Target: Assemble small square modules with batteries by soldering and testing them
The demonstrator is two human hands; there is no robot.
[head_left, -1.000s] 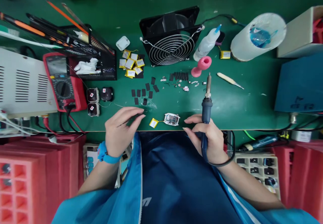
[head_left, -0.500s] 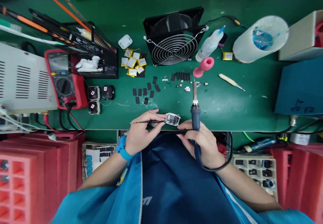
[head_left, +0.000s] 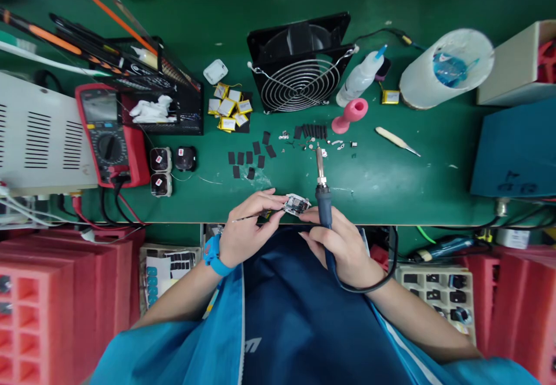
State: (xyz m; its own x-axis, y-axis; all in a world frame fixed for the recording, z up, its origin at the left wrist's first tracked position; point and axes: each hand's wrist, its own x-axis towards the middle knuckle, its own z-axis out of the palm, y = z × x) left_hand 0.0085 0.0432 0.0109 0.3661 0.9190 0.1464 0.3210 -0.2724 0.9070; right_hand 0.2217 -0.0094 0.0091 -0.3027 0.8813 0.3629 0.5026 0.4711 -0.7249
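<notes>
At the near edge of the green bench (head_left: 391, 188) lies a small white circuit board module (head_left: 296, 204). My left hand (head_left: 247, 228) pinches thin tweezers (head_left: 245, 217) and its fingertips touch the module's left side. My right hand (head_left: 341, 246) grips a blue-handled soldering iron (head_left: 322, 191), its metal tip pointing away from me, and its index finger rests against the module's right side. A blue band sits on my left wrist.
Behind the hands lie small black pads (head_left: 247, 159), tiny parts, a pile of yellow batteries (head_left: 228, 107), a black fan (head_left: 299, 63), a pink holder (head_left: 350, 114), a glue bottle (head_left: 359, 75) and a red multimeter (head_left: 108, 136). Red trays (head_left: 52, 304) stand below the bench.
My left hand moved right from the bench edge to the module, now carrying tweezers. My right hand shifted left with the soldering iron, closing in on the module.
</notes>
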